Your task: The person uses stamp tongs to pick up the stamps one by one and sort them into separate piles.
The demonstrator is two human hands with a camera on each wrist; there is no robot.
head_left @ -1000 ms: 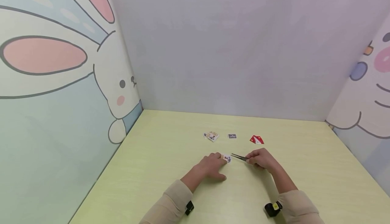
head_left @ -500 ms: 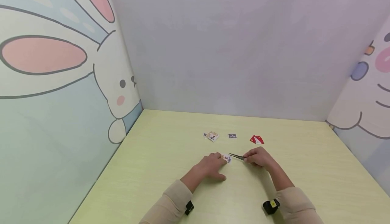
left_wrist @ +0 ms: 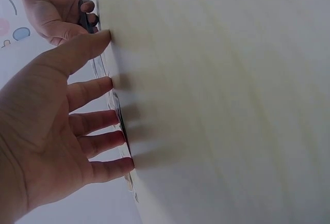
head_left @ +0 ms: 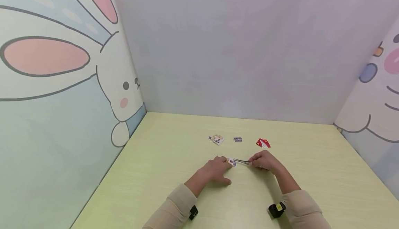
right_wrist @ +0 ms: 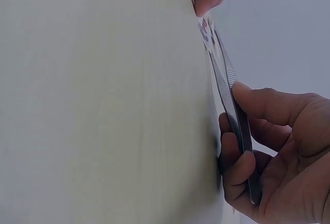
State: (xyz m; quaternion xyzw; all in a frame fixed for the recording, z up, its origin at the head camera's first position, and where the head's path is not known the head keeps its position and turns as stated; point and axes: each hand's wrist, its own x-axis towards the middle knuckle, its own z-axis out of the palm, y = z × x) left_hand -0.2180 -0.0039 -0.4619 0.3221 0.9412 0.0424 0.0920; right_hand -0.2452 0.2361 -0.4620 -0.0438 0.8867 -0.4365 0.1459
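A right-hand grip [head_left: 265, 161] clamps dark tweezers [right_wrist: 244, 130], their tips at a small printed card [head_left: 231, 161] on the counter [head_left: 174, 146] — the left grip [head_left: 216, 170], fingers spread apart, rests at the card's edge. Should those fingertips ease off, the card could skid or bend.

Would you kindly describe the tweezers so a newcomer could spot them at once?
Over the pale yellow table, find the right hand. It holds slim, dark tweezers, pointing toward the left hand. Unlike the flat printed cards nearby, they are a long, two-armed tool.
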